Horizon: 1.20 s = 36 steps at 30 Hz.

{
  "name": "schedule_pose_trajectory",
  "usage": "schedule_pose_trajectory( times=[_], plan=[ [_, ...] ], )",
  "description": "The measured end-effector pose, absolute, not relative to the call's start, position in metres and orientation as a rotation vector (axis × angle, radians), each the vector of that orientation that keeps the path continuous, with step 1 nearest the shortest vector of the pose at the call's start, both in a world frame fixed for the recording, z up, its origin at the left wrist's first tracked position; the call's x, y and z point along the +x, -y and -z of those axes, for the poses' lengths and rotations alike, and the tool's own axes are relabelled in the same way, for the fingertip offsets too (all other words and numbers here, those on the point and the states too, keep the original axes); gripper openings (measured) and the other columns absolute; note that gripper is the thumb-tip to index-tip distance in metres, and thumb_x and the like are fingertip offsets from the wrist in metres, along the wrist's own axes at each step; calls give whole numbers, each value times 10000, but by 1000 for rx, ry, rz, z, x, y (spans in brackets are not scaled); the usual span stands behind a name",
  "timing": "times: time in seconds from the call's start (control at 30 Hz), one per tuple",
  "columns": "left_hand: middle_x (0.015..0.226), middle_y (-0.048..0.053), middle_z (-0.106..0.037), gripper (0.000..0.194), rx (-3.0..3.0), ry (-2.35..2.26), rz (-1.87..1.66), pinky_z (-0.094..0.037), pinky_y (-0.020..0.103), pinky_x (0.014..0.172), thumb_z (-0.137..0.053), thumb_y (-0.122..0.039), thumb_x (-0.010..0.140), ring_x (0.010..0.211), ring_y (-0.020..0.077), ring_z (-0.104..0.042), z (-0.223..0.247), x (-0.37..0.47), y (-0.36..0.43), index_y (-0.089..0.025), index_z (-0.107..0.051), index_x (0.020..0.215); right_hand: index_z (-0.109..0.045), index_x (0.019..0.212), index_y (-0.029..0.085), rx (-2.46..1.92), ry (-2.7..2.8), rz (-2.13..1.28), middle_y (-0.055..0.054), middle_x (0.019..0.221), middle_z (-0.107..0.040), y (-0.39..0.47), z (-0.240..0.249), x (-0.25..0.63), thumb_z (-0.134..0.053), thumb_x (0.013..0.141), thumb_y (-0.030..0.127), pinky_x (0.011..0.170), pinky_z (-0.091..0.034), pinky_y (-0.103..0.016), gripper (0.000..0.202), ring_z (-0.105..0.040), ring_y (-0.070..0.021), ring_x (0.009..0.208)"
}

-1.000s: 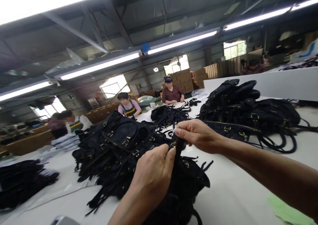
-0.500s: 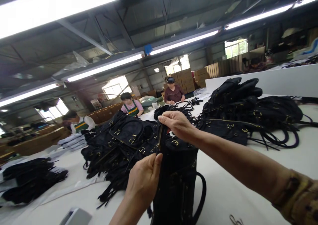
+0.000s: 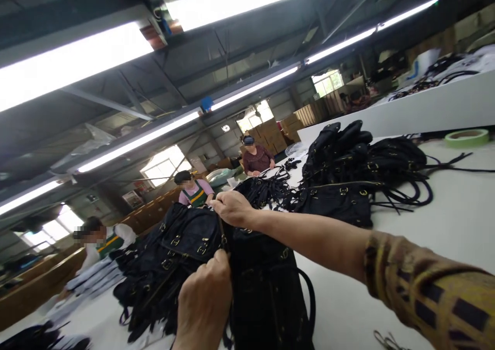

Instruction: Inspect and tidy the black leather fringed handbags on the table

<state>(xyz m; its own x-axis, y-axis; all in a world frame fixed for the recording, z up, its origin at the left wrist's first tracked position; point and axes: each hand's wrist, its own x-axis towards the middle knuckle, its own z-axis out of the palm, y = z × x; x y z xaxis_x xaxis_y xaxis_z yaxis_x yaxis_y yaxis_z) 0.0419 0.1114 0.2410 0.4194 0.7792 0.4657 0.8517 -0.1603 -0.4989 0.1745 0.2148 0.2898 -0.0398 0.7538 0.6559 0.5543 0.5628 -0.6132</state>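
A black bag (image 3: 266, 293) stands on the table in front of me, with a handle (image 3: 309, 298) looping down its right side. Along its upper left edge a zipper (image 3: 223, 231) with brassy teeth is stretched between my hands. My right hand (image 3: 234, 209) is closed, pinching the far upper end of this zipper. Lower down, my left hand (image 3: 207, 298) is closed on the same zipper near its slider; the fingers hide whether it grips the pull itself.
A heap of black bags with brass buckles (image 3: 181, 242) lies left of my bag, another pile (image 3: 340, 159) at the right. Green tape (image 3: 466, 137) rests on the white table (image 3: 340, 288). Co-workers (image 3: 258, 156) sit across and at the far left. Metal hooks (image 3: 389, 339) lie near the front.
My view has swung right and tilted, bringing the tape roll into sight. Both hands, still on the zipper, now appear farther left, over the heap's edge; the bag leans left at its top.
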Motion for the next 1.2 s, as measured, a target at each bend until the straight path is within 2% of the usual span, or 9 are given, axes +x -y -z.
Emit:
schedule_pose_trajectory(
  times=[0.17,0.33,0.67,0.83,0.9,0.93,1.0,1.07,1.2],
  plan=[
    [745,57,-676,356,-2097,1486,-101,-426,285,576,-288,-138,969,751,237,-676,-217,37,-98,-175,-624,856,-654,888,126,-1302,1444,-318,-90,858,-634,-249,-277,184,-348,980,233,677,-355,-262,337,-532,-182,773],
    [741,16,-675,284,-2188,1556,-224,-403,283,587,-326,-192,984,770,231,-679,-213,24,-84,-206,-589,878,-645,777,166,-1273,1429,-334,-27,781,-627,-265,-269,193,-480,959,321,672,-357,-227,290,-537,-155,750],
    [682,-9,-651,252,-2281,1647,-246,-238,276,533,-337,-209,974,696,212,-657,-187,-7,-74,-232,-545,835,-607,754,163,-1443,1357,-411,-25,741,-610,-291,-220,216,-410,988,341,617,-368,-234,354,-548,-156,696],
    [707,-30,-635,252,-2492,1757,23,-288,249,569,-319,-197,967,644,140,-605,-182,-8,-73,-218,-507,800,-617,998,140,-1366,1538,-324,-97,979,-629,-255,-206,230,-476,935,214,821,-395,-301,171,-565,-212,918],
    [714,-31,-631,236,-2572,1742,167,-306,236,577,-357,-186,951,646,124,-594,-176,-3,-73,-209,-512,774,-605,1084,168,-1197,1750,-292,-91,1065,-619,-229,-198,228,-638,854,311,887,-387,-318,273,-550,-229,1002],
    [729,-29,-634,223,-2604,1720,244,-313,232,580,-383,-176,940,664,121,-598,-173,0,-74,-205,-522,767,-609,1098,188,-1054,1924,-288,-78,1091,-619,-216,-191,226,-758,742,386,909,-386,-316,434,-547,-236,1028],
    [755,-28,-644,187,-2648,1662,392,-330,225,583,-447,-159,913,694,123,-608,-165,7,-79,-201,-546,760,-578,1182,196,-571,2466,-205,-86,1116,-614,-193,-175,223,-793,666,478,934,-378,-351,626,-550,-254,1043],
    [734,-32,-645,171,-2651,1643,519,-346,221,577,-503,-163,893,685,127,-608,-158,12,-84,-201,-563,738,-630,1027,223,-452,2799,-101,-48,933,-652,-175,-158,221,-798,657,438,861,-399,-361,460,-593,-243,899],
    [807,-5,-656,80,-2493,1574,835,-442,252,610,-614,-203,828,730,171,-611,-142,13,-71,-206,-581,756,-651,784,211,-891,3029,99,-61,739,-651,-156,-130,236,-670,785,279,588,-384,-316,71,-618,-236,683]
  ],
)
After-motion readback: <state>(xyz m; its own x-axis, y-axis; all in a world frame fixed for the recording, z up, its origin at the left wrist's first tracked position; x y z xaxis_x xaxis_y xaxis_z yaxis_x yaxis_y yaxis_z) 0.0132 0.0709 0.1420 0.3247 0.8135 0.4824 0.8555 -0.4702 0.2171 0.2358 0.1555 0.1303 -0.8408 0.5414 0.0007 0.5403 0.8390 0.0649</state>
